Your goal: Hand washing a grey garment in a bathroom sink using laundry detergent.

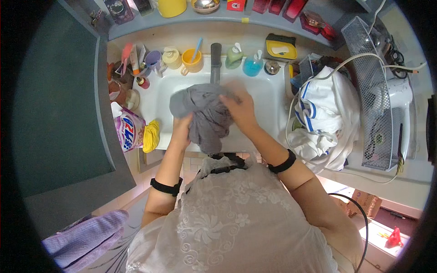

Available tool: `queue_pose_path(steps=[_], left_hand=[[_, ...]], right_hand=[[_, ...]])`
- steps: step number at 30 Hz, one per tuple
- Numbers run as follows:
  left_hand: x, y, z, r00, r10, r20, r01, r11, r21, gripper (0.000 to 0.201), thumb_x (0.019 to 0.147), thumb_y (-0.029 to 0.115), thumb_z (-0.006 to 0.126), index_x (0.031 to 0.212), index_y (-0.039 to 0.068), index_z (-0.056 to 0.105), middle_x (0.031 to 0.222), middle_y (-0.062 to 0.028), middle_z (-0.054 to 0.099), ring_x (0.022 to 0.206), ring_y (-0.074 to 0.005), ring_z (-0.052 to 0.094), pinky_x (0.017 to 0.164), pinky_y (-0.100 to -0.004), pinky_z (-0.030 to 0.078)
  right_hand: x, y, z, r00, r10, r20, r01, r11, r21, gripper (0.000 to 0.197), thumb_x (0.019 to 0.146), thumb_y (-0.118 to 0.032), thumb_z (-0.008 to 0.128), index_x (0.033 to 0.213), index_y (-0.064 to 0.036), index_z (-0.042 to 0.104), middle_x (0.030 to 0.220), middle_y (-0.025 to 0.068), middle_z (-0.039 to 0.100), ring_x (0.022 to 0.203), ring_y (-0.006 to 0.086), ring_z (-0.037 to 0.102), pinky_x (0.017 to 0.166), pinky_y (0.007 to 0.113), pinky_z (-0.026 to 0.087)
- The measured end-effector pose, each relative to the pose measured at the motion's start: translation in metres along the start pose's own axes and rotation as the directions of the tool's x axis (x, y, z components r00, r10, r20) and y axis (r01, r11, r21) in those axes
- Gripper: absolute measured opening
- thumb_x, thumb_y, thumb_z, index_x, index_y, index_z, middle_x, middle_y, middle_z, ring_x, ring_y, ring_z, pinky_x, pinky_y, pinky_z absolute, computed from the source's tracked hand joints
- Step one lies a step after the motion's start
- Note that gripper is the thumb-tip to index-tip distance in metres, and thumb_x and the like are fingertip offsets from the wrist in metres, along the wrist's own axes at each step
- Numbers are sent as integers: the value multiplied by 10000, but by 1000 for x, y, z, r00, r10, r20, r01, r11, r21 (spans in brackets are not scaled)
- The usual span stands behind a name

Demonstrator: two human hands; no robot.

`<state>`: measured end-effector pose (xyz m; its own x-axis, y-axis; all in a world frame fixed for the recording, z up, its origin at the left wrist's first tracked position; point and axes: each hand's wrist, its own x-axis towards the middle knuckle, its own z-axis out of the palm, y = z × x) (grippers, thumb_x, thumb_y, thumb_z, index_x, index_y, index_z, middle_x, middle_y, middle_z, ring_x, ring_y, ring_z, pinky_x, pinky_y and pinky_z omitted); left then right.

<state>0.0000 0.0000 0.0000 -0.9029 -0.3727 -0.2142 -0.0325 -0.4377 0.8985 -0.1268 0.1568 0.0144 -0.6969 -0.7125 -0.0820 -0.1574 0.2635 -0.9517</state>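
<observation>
A bunched grey cloth [207, 113] hangs over the white sink [268, 123], just in front of the dark faucet [215, 59]. My left hand [183, 128] grips it from the lower left, its fingers partly tucked under the folds. On the cloth's right side is my right hand [240, 107], closed on the fabric, with the fingertips blurred by motion. The cloth's upper left corner is also smeared, and its far side hides part of the faucet's base.
Behind the sink stand a yellow mug [192, 61], a green pump bottle [234, 57] and a blue pump bottle [252, 64]. At left are a purple-white pouch [129, 132] and a yellow cloth [151, 136]. White laundry [325, 109] and a wire basket [375, 132] sit at right.
</observation>
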Motion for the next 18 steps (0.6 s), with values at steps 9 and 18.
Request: queue_pose_path(steps=[9,18], left_hand=[[22,-9,-7,967,170,192,47,617,-786,559,902,473,373,1273,56,395,1267,-125,463,1164,-284,422,1027,-403,297],[-4,4,-20,944,-316,97,286,636,-716,523,908,482,351,1251,102,456,1276,-93,479,1156,-250,452,1025,-375,313]], right_hand=[[-18,-10,48,972,-188,139,169,976,135,1024,652,-248,755,1378,-35,65,1312,250,324,1225,338,361,1035,380,274],[-5,0,45,976,10,219,77,921,-382,716,696,-263,669,1255,-1,307,914,273,599,857,411,590,774,465,464]])
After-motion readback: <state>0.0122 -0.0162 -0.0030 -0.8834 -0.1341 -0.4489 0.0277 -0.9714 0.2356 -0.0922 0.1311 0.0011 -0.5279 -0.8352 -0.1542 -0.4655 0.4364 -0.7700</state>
